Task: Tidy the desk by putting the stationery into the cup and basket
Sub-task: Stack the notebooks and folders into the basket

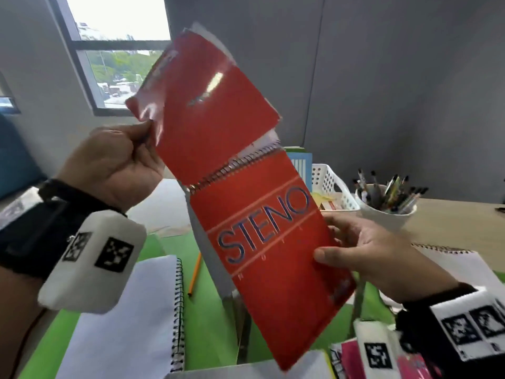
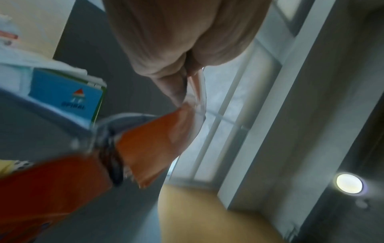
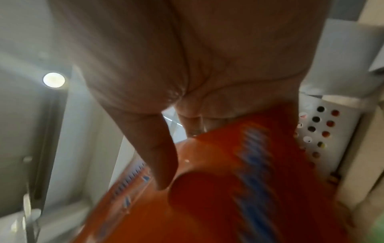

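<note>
**Head view: red steno pad held open in mid-air, short of the basket**

The steno pad (image 1: 259, 228) is held above the surface, in front of the white basket (image 1: 332, 187). Its flipped cover is pinched by the left hand (image 1: 117, 165); its lower edge is gripped by the right hand (image 1: 363, 255). The glossy cover could slip or tear at the spiral, and the pen cup (image 1: 388, 212) beside the basket could be knocked.

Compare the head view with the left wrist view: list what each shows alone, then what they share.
Only the head view: the right hand gripping the lower cover, the STENO lettering, the white cup full of pens, the pencil on the green mat. Only the left wrist view: a round ceiling light. Both: the left hand pinching a corner of the red steno notebook, and the white basket.
</note>
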A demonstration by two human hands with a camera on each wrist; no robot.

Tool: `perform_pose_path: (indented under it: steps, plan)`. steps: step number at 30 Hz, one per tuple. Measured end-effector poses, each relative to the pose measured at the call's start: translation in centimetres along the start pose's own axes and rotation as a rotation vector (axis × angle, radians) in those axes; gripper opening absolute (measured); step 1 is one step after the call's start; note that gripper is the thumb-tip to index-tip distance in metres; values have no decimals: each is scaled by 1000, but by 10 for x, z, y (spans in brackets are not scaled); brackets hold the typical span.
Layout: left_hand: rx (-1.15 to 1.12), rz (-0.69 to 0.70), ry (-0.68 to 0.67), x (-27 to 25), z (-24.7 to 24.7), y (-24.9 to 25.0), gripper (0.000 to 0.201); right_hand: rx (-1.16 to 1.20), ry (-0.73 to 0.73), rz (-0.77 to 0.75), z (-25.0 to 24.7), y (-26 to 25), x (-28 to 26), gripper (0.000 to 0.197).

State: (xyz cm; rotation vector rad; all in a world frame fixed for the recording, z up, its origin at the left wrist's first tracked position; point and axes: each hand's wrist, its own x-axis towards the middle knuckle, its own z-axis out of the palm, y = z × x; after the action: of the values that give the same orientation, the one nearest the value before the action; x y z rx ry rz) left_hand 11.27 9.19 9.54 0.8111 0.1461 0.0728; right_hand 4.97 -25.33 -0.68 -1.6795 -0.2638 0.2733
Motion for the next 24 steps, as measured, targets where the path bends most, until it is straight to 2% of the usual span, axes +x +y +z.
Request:
perform_pose_path:
  steps: [1, 3, 6, 8, 9, 10, 11, 12, 13, 15, 17, 18, 20, 21, 22, 24]
  plan:
    - [-2, -36, -47, -5, 5, -6, 46, -99, 16, -30, 4, -3, -1, 69]
    - [58, -76, -149, -20, 19, -20, 48, -225, 67, -115, 12, -13, -5, 67]
    - [189, -100, -256, -44, 35, -43, 36, -251, 110, -286, 24, -25, -10, 26]
    - [307, -38, -274, -44, 36, -51, 46, -349, 207, -395, 27, -26, -9, 17]
    - [364, -7, -241, -41, 34, -52, 49, -323, 302, -448, 28, -26, -8, 20]
    - [469, 13, -224, -40, 34, -51, 44, -260, 397, -506, 29, -26, -5, 26]
    - [673, 15, -242, -39, 32, -49, 34, -162, 450, -560, 29, -25, -2, 36]
    - [902, -19, -319, -39, 29, -48, 24, -36, 463, -594, 29, -27, 0, 46]
    - [1091, -64, -411, -41, 25, -49, 24, 87, 457, -608, 28, -30, 2, 54]
    - [1228, -71, -513, -45, 20, -54, 48, 182, 444, -635, 28, -41, 9, 47]
    - [1280, 104, -620, -46, 20, -64, 72, 92, 540, -648, 29, -54, 22, 32]
    - [1313, 205, -702, -44, 22, -68, 74, 42, 609, -653, 31, -61, 30, 27]
    - [1244, 313, -854, -35, 28, -72, 52, 16, 697, -658, 34, -76, 47, 23]
    - [1173, 365, -870, -27, 33, -72, 43, -7, 730, -651, 34, -84, 57, 22]
    - [1123, 453, -845, -14, 38, -70, 41, -54, 764, -633, 32, -92, 67, 22]
    - [1145, 639, -714, 17, 51, -62, 39, -96, 774, -544, 24, -101, 85, 32]
